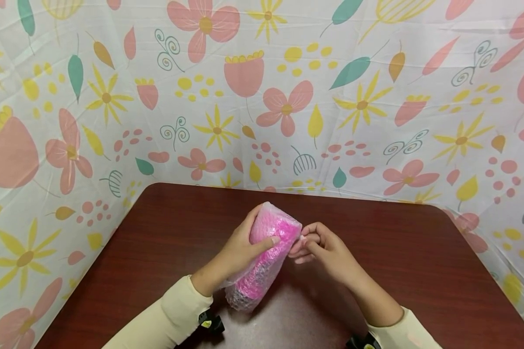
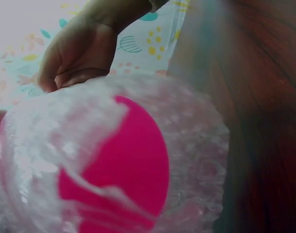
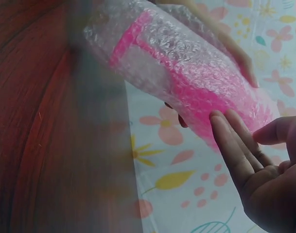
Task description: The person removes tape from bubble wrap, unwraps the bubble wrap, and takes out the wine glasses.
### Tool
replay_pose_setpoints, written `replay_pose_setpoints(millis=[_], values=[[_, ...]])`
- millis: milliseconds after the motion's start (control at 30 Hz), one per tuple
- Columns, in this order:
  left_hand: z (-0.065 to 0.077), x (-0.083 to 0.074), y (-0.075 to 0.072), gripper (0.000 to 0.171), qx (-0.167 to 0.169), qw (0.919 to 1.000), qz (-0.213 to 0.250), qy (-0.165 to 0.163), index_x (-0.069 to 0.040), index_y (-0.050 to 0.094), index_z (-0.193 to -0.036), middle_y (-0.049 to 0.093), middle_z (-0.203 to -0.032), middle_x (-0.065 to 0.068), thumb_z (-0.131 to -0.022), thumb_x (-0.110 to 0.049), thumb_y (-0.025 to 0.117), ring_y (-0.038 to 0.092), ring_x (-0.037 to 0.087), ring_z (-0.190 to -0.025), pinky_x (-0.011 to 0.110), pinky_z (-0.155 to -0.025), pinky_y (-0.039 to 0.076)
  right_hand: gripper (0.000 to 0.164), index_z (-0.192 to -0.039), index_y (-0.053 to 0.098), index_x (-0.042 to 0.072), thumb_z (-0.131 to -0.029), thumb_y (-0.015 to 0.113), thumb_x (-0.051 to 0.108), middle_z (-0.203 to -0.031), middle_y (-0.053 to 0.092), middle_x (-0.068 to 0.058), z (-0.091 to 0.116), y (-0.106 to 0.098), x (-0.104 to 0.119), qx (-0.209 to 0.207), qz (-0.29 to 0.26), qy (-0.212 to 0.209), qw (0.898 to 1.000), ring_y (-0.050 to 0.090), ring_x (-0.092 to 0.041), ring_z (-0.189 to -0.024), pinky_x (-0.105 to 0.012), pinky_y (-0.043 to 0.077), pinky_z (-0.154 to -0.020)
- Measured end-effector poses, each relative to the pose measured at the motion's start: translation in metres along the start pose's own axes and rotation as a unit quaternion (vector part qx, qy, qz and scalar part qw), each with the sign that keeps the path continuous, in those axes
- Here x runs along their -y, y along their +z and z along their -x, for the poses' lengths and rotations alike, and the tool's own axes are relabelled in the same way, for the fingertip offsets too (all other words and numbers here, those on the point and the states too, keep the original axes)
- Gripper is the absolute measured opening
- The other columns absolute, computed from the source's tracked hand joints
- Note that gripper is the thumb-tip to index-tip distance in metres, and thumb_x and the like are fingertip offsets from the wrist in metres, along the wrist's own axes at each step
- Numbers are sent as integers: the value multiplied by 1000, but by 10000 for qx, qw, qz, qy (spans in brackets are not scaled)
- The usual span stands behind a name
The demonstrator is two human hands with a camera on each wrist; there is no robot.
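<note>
A bright pink object wrapped in clear bubble wrap [image 1: 270, 242] is held at a slant above the table. What the pink thing is stays hidden under the layers; its rounded pink end [image 2: 138, 160] shows through in the left wrist view. My left hand [image 1: 240, 245] grips the bundle from the left, thumb across the front and the other fingers behind it. At the bundle's upper right edge, my right hand [image 1: 332, 252] pinches a small whitish bit of the wrap between thumb and index finger. Its other fingers [image 3: 230, 145] extend beside the wrap in the right wrist view.
A dark reddish-brown table [image 1: 179, 218] lies beneath the hands. Floral-printed cloth [image 1: 262, 97] hangs behind it and along both sides. Small black devices [image 1: 211, 324] sit at the cuffs of the cream sleeves [image 1: 170, 310].
</note>
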State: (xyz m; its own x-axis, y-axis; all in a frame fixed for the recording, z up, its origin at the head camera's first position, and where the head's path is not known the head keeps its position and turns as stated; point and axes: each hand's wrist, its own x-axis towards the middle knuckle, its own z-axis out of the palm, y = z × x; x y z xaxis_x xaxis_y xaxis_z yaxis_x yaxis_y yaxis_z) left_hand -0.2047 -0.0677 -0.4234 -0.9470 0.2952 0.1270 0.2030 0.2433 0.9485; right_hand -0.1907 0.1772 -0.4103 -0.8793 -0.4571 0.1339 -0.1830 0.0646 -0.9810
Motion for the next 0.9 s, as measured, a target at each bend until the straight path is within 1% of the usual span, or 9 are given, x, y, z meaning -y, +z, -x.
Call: replay_pose_setpoints(millis=[33, 100, 233, 333, 533, 667, 767, 833, 900], values=[[0, 0, 0, 86, -74, 9999, -70, 19, -39, 25, -157, 47, -151, 3, -88, -40, 76, 59, 26, -118, 46, -96, 53, 19, -118, 40, -10, -106, 45, 4, -103, 67, -36, 0, 0, 0, 31, -5, -27, 10000, 76, -30, -91, -50, 61, -77], [1, 1, 1, 86, -231, 9994, -248, 70, -36, 25, -157, 50, -148, 5, -87, -41, 75, 60, 26, -115, 45, -94, 54, 20, -117, 41, -9, -107, 46, 8, -101, 68, -35, 0, 0, 0, 49, 76, -58, 9999, 76, -29, -88, -49, 61, -75], [2, 0, 2, 82, -460, 9981, -403, 7, -31, 30, -151, 59, -137, 5, -85, -44, 77, 65, 21, -105, 38, -87, 57, 18, -114, 47, -6, -107, 48, 11, -82, 66, -25, 1, -1, 1, -28, 300, -82, 9995, 72, -29, -66, -45, 61, -65], [2, 1, 2, 76, -510, 9975, -490, -26, -27, 35, -146, 64, -129, 6, -85, -47, 76, 67, 19, -98, 35, -82, 57, 15, -112, 48, -5, -106, 47, 9, -72, 62, -20, 2, -2, 1, -12, 237, -69, 9997, 69, -31, -60, -47, 60, -61], [2, 1, 2, 75, -490, 9970, -604, -56, -28, 37, -146, 64, -126, 7, -86, -51, 75, 68, 19, -94, 34, -78, 58, 14, -110, 46, -8, -106, 41, 5, -76, 66, -19, 2, -1, 2, 151, -73, 79, 9998, 73, -34, -69, -49, 61, -67], [1, 1, 2, 75, -541, 9964, -647, -1, -28, 38, -145, 64, -126, 6, -85, -50, 77, 67, 19, -95, 35, -80, 58, 16, -105, 47, -7, -105, 50, 9, -72, 64, -14, 2, 0, 2, 103, 35, 103, 9999, 72, -35, -66, -48, 61, -65], [1, 1, 3, 75, -625, 9956, -692, 101, -28, 38, -144, 63, -127, 6, -84, -50, 78, 66, 19, -97, 36, -82, 58, 24, -102, 47, -8, -103, 58, 14, -67, 63, -12, 1, 1, 1, 7, 237, 90, 9997, 71, -34, -61, -46, 61, -62], [1, 2, 4, 75, -667, 9953, -687, 147, -29, 38, -143, 63, -128, 6, -84, -49, 79, 66, 19, -97, 36, -82, 58, 26, -102, 47, -8, -103, 58, 15, -67, 63, -15, 1, 2, 1, -16, 283, 87, 9996, 71, -35, -62, -46, 61, -62], [1, 2, 4, 76, -729, 9946, -725, 168, -29, 38, -144, 62, -129, 6, -83, -49, 80, 66, 20, -98, 36, -82, 58, 24, -104, 47, -9, -104, 55, 13, -69, 63, -19, 1, 2, 1, 30, 245, 46, 9997, 71, -37, -64, -47, 61, -64]])
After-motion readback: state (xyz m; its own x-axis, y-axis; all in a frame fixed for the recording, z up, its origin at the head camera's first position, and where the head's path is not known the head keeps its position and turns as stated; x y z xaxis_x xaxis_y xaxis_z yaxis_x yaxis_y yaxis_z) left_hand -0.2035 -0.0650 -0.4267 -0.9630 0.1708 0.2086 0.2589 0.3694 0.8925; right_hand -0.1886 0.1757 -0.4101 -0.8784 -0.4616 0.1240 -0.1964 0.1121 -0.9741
